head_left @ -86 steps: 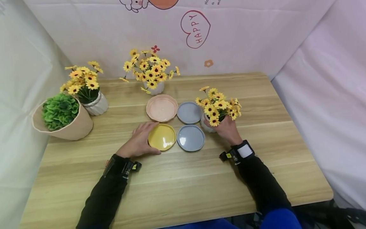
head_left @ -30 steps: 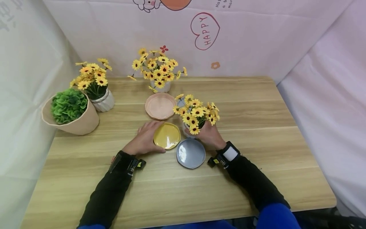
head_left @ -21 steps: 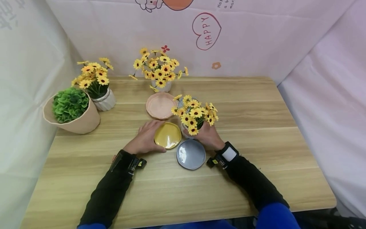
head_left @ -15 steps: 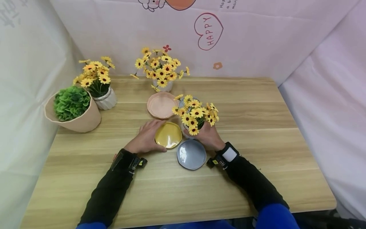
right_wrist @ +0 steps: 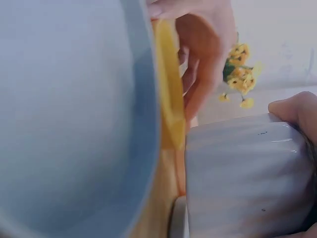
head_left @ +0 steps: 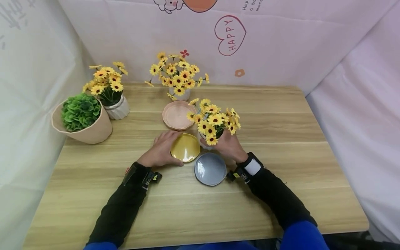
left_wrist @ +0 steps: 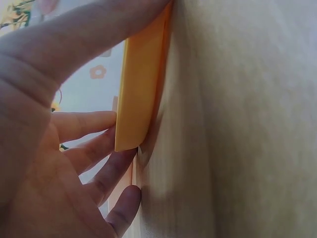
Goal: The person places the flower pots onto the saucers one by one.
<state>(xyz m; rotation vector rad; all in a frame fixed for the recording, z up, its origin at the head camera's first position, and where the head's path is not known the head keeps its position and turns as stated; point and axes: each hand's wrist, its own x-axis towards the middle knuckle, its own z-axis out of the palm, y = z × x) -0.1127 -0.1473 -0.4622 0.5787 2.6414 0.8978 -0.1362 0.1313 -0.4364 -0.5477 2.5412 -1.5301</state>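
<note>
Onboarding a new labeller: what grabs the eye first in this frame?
The sunflower pot at the table's middle, gripped by the right hand, with its yellow blooms hiding the far grey saucer. Beside it the left hand holds the yellow saucer, with a grey saucer in front and a pink saucer behind.

Wooden table, pink saucer, yellow saucer, grey saucer, three sunflower pots, one green plant pot
</note>
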